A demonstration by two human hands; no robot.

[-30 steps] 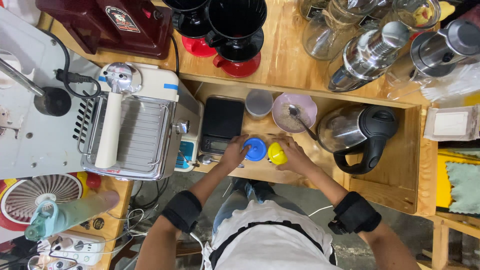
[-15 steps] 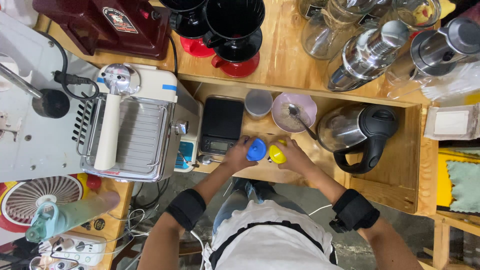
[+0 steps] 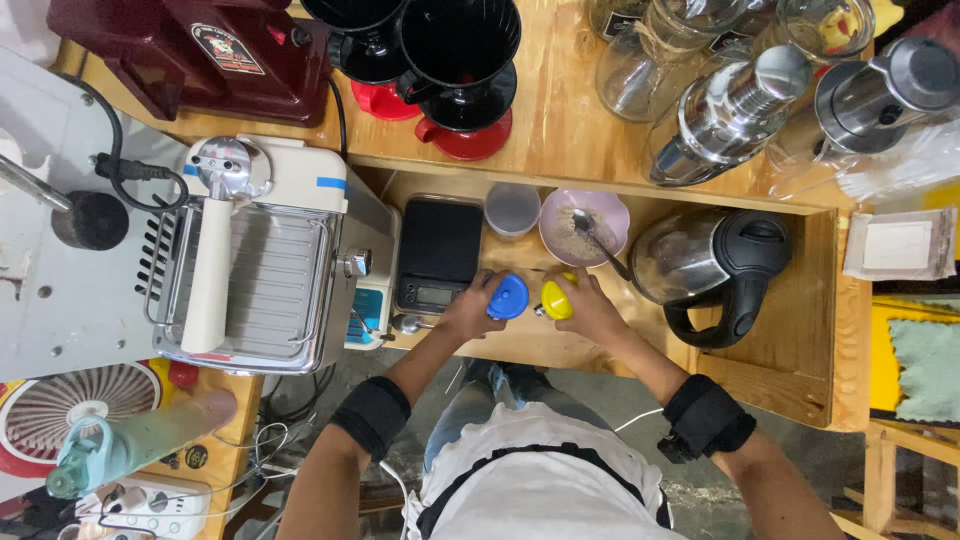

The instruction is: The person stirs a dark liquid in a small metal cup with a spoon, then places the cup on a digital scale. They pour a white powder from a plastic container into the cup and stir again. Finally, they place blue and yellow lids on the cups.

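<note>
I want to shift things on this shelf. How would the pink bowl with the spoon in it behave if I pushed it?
The pink bowl would probably slide easily, being small and shallow. The spoon leans over its rim, so a nudge could tip it out. The powder inside might spill. It stands close beside the kettle, leaving little room that way.

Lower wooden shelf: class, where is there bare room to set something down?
Bare wood lies on the lower shelf right of the kettle and near the front edge. It is crowded between the scale and the kettle, where both hands work.
</note>
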